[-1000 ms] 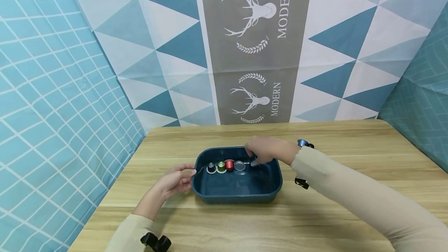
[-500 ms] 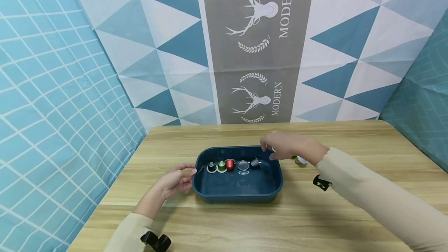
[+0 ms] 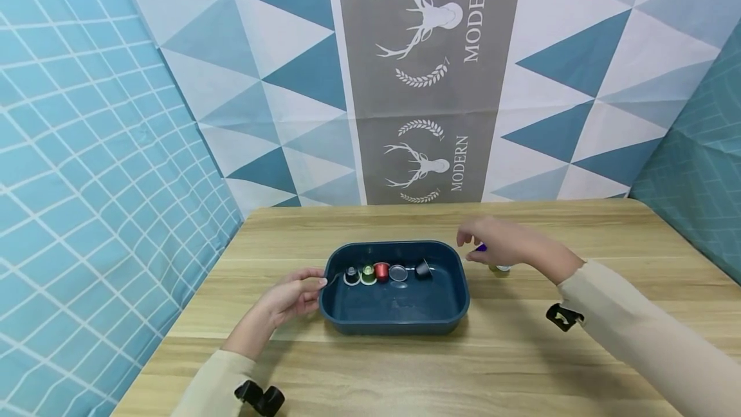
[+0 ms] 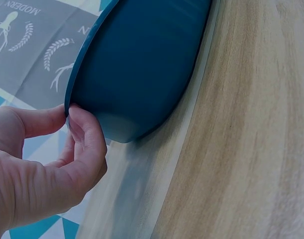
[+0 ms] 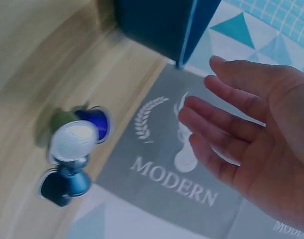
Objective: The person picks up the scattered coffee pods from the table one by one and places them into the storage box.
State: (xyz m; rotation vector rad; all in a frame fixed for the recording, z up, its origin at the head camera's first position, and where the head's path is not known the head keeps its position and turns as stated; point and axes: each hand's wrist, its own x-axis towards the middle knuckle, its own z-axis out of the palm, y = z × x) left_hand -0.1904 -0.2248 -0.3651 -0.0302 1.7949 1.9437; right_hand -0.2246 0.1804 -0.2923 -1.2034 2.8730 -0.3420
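At the left end of the dark blue plastic bin [image 3: 393, 324], my left hand [image 3: 294, 298] pinches the rim between thumb and fingers, also plain in the left wrist view. Inside the bin a row of coffee capsules lies along the far side: a dark one [image 3: 351, 276], a green one [image 3: 368, 275], a red one [image 3: 381, 271], a grey-lidded one [image 3: 398, 273] and a tipped black one [image 3: 423, 269]. My right hand [image 3: 500, 240] hovers past the bin's right end, fingers loosely bent and holding nothing. Near it on the table are a blue-purple capsule [image 5: 96, 122] and a silver-lidded one [image 5: 73, 141].
Further capsules, among them a teal one [image 5: 78, 182], cluster with those by the right hand. The wooden table [image 3: 405, 372] ends at a patterned cloth backdrop [image 3: 425, 82]. A blue gridded cloth [image 3: 87, 147] hangs at the left.
My right hand has let go of the black capsule in the bin and moved right, out over the table. The left hand stays on the rim.
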